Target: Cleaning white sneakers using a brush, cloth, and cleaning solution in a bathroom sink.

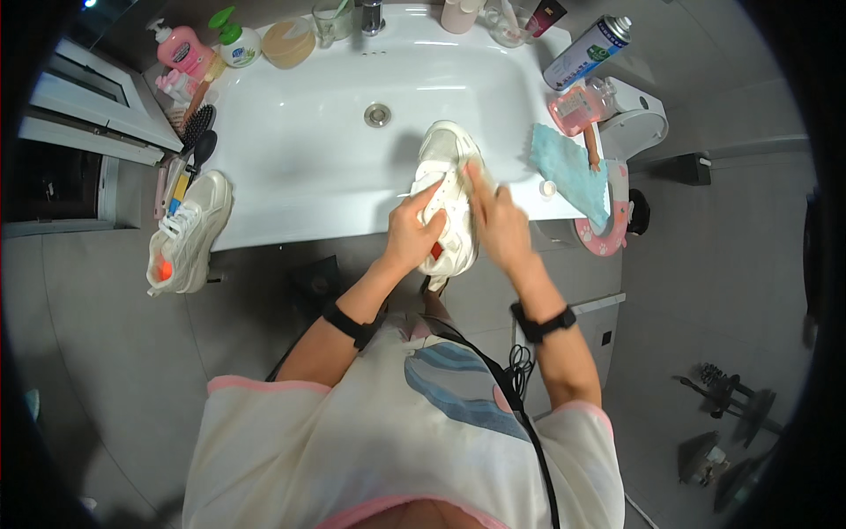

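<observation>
A white lace-up sneaker (449, 228) is held over the front edge of the washbasin (310, 159), its toe pointing into the bowl. My left hand (415, 228) grips the shoe around its tongue and opening, where a bit of red lining shows. At the shoe's other side, my right hand (499, 225) presses its fingertips near the toe with a small pale item (481, 173), too motion-blurred to identify. The matching white sneaker (192, 235) rests at the basin's left front corner, orange showing inside its opening.
Pump bottles (238, 46), a hairbrush (198, 125) and a round tub (288, 43) line the left and back rim. On the right lie a spray can (587, 53), a bottle of pink liquid (580, 106) and a turquoise cloth (568, 168). A toilet (634, 125) stands beyond.
</observation>
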Motion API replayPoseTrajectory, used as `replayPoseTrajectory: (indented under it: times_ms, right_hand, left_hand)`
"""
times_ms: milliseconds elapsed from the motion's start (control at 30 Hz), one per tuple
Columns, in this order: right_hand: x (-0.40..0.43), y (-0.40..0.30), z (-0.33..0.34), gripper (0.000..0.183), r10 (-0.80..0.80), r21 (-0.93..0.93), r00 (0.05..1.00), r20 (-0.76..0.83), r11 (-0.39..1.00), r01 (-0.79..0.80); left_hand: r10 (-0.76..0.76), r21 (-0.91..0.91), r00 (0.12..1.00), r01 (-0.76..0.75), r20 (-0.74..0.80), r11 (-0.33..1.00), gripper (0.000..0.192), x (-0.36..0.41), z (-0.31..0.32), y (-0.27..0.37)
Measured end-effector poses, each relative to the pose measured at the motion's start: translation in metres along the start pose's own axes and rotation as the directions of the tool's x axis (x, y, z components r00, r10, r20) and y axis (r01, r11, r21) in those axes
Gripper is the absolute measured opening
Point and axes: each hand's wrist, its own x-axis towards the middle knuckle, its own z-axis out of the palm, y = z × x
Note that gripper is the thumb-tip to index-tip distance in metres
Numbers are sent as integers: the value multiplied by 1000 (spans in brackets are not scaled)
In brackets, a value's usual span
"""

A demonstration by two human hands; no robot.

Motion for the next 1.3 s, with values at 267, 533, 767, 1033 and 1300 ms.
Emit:
replayPoseTrajectory:
  times_ms: [267, 533, 767, 1033, 1300]
  right_hand:
    - [-21, -9, -10, 46, 58, 48, 991, 124, 997, -64]
    - [-84, -44, -12, 52, 73, 341, 993, 88, 935, -99]
    - [-22, -32, -10, 46, 216, 190, 974, 65, 956, -225]
    - [-52, -45, -8, 46, 171, 175, 984, 40, 969, -176]
    - [-27, 41, -14, 62, 230, 286, 881, -414, 951, -114]
  left_hand:
    - [72, -51, 997, -71, 10, 996, 42, -4, -3, 2]
    - [-322, -492, 945, 253, -58, 833, 40, 2, -5, 6]
    - [-279, -402, 954, 214, -110, 890, 40, -2, 6, 3]
    - [-236, -410, 958, 152, -161, 899, 40, -4, 0, -3]
    - [-361, -529, 919, 230, -159, 817, 41, -10, -14, -6]
